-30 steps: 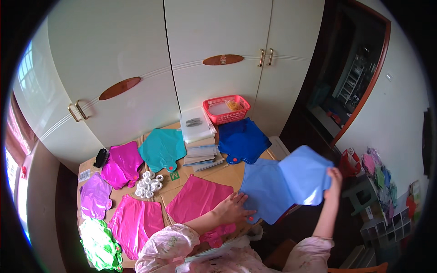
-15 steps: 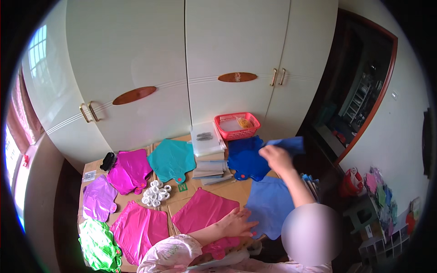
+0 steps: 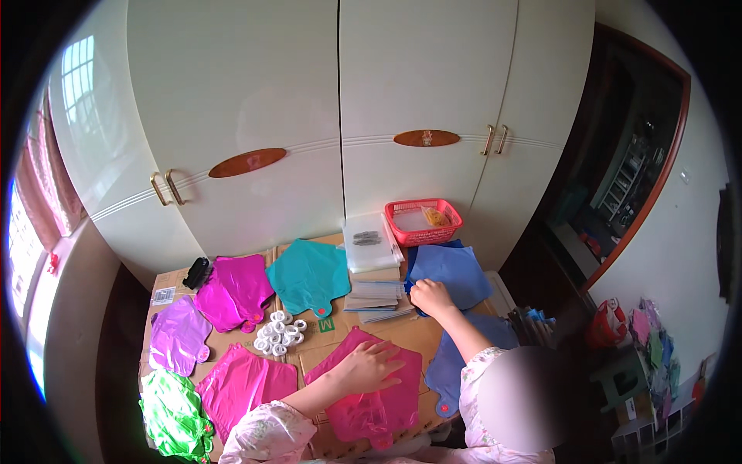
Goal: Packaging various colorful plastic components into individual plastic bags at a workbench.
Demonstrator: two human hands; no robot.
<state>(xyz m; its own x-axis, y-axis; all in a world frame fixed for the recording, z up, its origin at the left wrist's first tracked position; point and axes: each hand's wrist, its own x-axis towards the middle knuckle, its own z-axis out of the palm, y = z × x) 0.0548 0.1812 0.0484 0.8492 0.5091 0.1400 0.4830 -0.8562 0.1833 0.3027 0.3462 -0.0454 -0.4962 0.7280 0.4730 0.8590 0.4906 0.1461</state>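
My right hand [image 3: 431,297] is closed on the lower left part of a light blue flat foil balloon [image 3: 456,271], which overlaps a dark blue one [image 3: 417,254]. My left hand [image 3: 372,366] hovers over or rests on a dark pink foil balloon [image 3: 390,402], its fingers spread and holding nothing; contact cannot be made out. Another blue foil balloon [image 3: 448,371] lies below my right forearm, partly covered by it. Left of my right hand is a stack of grey flat packets [image 3: 375,296].
Teal [image 3: 309,274], magenta [image 3: 232,290], purple [image 3: 179,332], pink [image 3: 247,383] and green [image 3: 171,410] foil pieces cover the cardboard-topped table. White rolls [image 3: 280,334] are heaped midway. Clear sleeves [image 3: 371,246] and a red basket [image 3: 423,236] stand at the back, before a cabinet [image 3: 247,93].
My right hand has come down and left, and the light blue balloon it swung now lies over the dark blue one. My left hand has drawn back from the blue balloon. The view has shifted slightly.
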